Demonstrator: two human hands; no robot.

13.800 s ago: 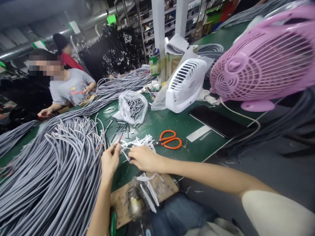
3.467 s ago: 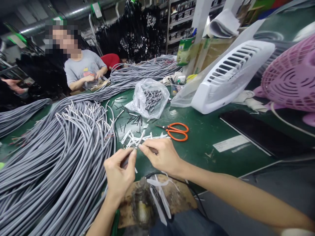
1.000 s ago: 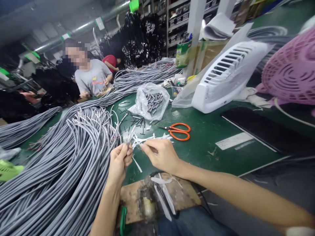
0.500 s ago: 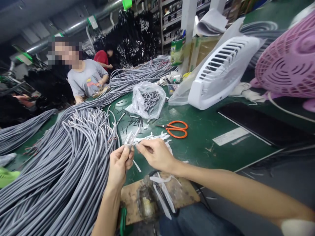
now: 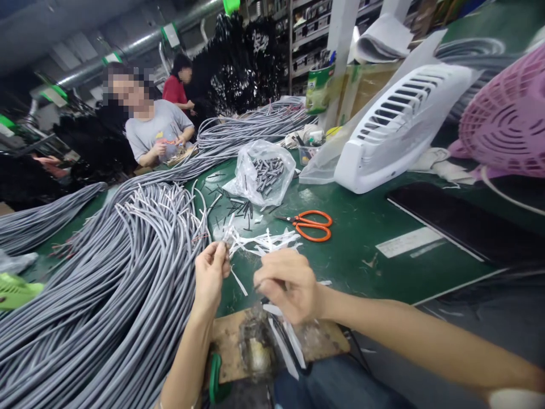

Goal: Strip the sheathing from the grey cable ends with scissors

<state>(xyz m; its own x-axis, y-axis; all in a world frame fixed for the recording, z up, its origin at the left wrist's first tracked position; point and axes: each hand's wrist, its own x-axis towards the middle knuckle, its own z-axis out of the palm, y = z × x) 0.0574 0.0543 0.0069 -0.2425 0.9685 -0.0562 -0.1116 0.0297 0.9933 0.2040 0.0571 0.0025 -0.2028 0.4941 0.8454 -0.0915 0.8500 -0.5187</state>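
Observation:
My left hand (image 5: pixel 213 266) is closed in a pinch beside the cut ends of the grey cables (image 5: pixel 140 255). A small greyish thing shows at its fingertips, too unclear to name. Thin white strips (image 5: pixel 266 243) lie on the table just beyond those fingers. My right hand (image 5: pixel 292 284) is apart from the left, its fingers curled together above a wooden board (image 5: pixel 227 335). A tiny dark bit shows at its thumb tip; its kind cannot be made out. Orange-handled scissors (image 5: pixel 313 226) lie behind the right hand.
A clear plastic bag (image 5: pixel 261 173) of short grey tube pieces stands amid scattered dark bits. To the right are a white fan (image 5: pixel 392 125), a pink fan (image 5: pixel 506 113) and a black flat panel (image 5: pixel 460 221). A person in grey (image 5: pixel 157 128) sits across the table.
My right hand has drawn away from the left, moving right and down toward me. My left hand keeps its pinch. The person across has raised their hands together.

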